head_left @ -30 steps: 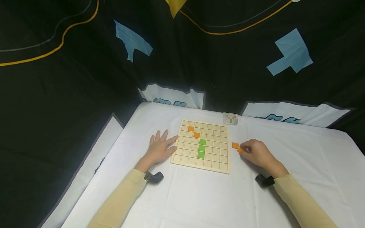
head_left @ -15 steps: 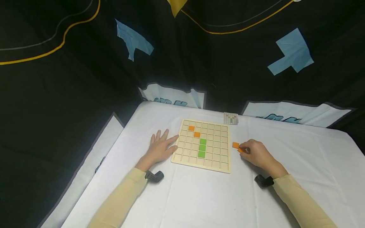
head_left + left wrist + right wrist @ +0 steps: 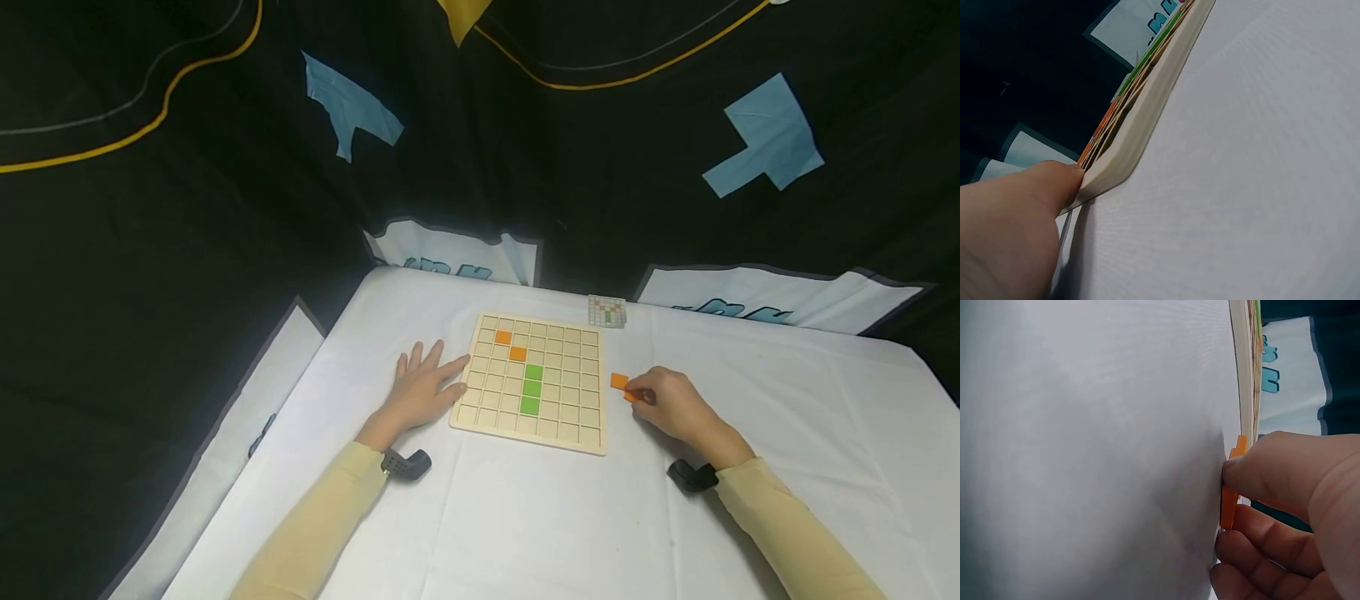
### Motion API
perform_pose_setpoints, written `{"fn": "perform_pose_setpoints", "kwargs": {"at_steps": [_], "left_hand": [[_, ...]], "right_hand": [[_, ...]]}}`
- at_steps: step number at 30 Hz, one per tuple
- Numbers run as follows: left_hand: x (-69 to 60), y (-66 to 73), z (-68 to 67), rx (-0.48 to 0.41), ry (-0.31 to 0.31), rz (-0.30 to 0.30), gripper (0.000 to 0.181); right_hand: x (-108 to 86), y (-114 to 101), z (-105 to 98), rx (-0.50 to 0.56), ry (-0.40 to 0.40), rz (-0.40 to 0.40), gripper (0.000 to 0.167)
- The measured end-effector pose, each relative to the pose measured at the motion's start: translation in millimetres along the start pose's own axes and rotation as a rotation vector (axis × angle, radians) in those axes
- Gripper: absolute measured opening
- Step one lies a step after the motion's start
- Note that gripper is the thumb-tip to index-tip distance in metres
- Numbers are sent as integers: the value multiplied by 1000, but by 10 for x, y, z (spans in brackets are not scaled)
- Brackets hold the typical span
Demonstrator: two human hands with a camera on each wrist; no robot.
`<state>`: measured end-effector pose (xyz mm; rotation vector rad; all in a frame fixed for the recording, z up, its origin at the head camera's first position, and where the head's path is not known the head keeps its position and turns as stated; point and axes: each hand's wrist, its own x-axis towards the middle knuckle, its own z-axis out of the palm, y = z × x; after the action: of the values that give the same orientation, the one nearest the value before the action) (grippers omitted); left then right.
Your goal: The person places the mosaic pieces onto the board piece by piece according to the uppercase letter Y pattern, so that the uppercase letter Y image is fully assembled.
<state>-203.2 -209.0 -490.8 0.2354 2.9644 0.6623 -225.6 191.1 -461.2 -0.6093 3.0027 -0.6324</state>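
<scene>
A pale wooden grid board [image 3: 566, 408] lies flat on the white table. Three green tiles [image 3: 532, 388] form a column in it, with two orange tiles [image 3: 517, 354] on a diagonal above them. My left hand [image 3: 416, 396] rests on the cloth, fingers spread, its thumb and index finger touching the board's left edge. To the right of the board, my right hand [image 3: 671, 404] pinches an orange tile [image 3: 1229, 509] low at the cloth, other fingers curled. Another loose orange tile [image 3: 618, 381] lies just beyond its fingertips, close to the board. The fingers partly cover the pinched tile.
Behind the board's right back corner sits a small card [image 3: 607, 312] printed with a coloured grid pattern. White cloth covers the table [image 3: 540, 525]. A dark curtain [image 3: 547, 167] with blue and yellow shapes hangs along the back and left.
Little differs. My right fingertips have shifted very slightly left over the orange tile, while the left hand and the tiles on the board stay put.
</scene>
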Motion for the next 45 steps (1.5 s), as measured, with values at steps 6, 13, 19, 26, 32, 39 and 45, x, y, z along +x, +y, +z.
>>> {"fn": "perform_pose_setpoints", "kwargs": {"at_steps": [6, 13, 19, 26, 32, 39, 45], "left_hand": [[1, 3, 5, 6, 4, 4, 56], [-5, 7, -4, 8, 7, 9, 56], [-13, 18, -15, 1, 10, 14, 56], [-4, 6, -3, 8, 17, 20, 56], [-2, 5, 3, 4, 12, 19, 57], [-5, 8, 1, -2, 14, 22, 56], [-15, 12, -10, -3, 19, 21, 56]], "right_hand": [[8, -4, 3, 3, -1, -2, 24], [21, 8, 3, 17, -9, -15, 24], [41, 9, -27, 19, -10, -36, 25], [101, -29, -72, 22, 12, -110, 24], [201, -122, -87, 30, -8, -122, 25], [339, -203, -52, 42, -11, -190, 22], [435, -274, -2, 37, -11, -244, 21]]}}
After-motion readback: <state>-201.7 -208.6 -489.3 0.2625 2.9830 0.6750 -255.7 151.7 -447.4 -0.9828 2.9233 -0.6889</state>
